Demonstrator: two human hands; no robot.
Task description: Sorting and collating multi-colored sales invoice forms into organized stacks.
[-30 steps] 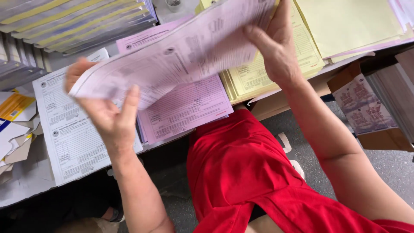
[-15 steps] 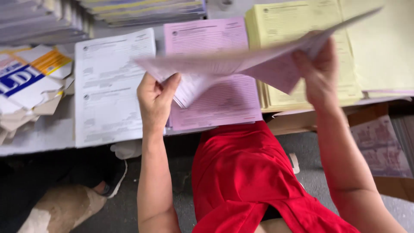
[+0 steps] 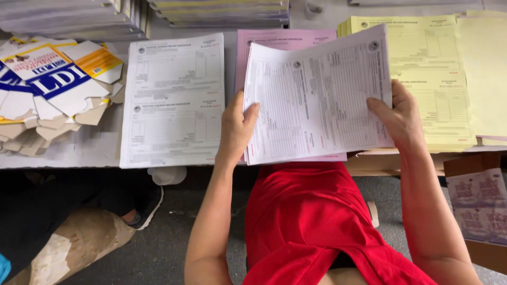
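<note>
Work table: pale grey top, front edge running straight across the view. Below it, grey concrete floor, scuffed. Brown cardboard box at the table's right front corner. Light even, diffuse; no hard shadows.

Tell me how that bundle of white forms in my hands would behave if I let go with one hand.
The bundle of white forms would probably flop: it is thin paper, and the left hand and right hand each grip one side edge. The loose sheets already fan slightly at the top, so they would likely slide apart over the pink stack. It looks light.
</note>
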